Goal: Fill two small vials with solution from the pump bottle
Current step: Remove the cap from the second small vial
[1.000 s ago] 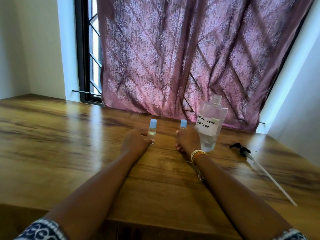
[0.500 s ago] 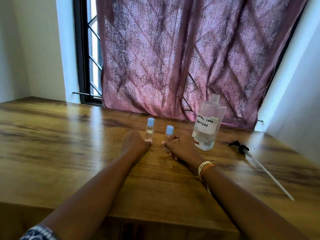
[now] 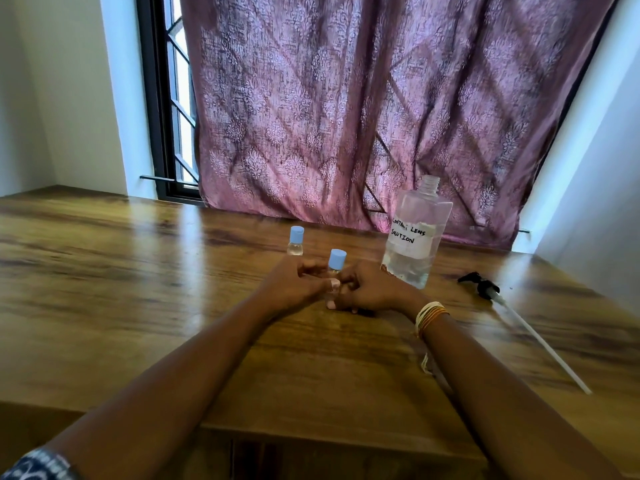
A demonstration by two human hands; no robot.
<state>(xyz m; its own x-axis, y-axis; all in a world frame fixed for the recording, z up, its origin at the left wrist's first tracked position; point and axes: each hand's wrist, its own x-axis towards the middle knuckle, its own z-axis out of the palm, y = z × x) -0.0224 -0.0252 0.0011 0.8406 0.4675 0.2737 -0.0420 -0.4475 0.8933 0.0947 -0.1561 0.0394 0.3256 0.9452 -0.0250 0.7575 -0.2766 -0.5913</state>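
Observation:
Two small clear vials with light blue caps stand on the wooden table (image 3: 138,289). The far vial (image 3: 296,241) stands free just beyond my left hand (image 3: 294,287). The near vial (image 3: 336,268) sits between both hands; my left hand's fingers and my right hand (image 3: 372,289) both curl around its lower body, which they hide. A clear bottle (image 3: 414,237) labelled "contact lens solution" stands uncapped to the right, with liquid in its lower part. Its black pump head (image 3: 479,284) with a long white tube lies on the table further right.
A purple patterned curtain (image 3: 381,116) hangs behind the table's far edge, with a barred window (image 3: 176,109) at its left. White walls close in on both sides. The table's near edge runs just under my forearms.
My right hand has drawn the near vial leftward and closer to me, away from the bottle. My left hand has left the far vial and closed in on the near one.

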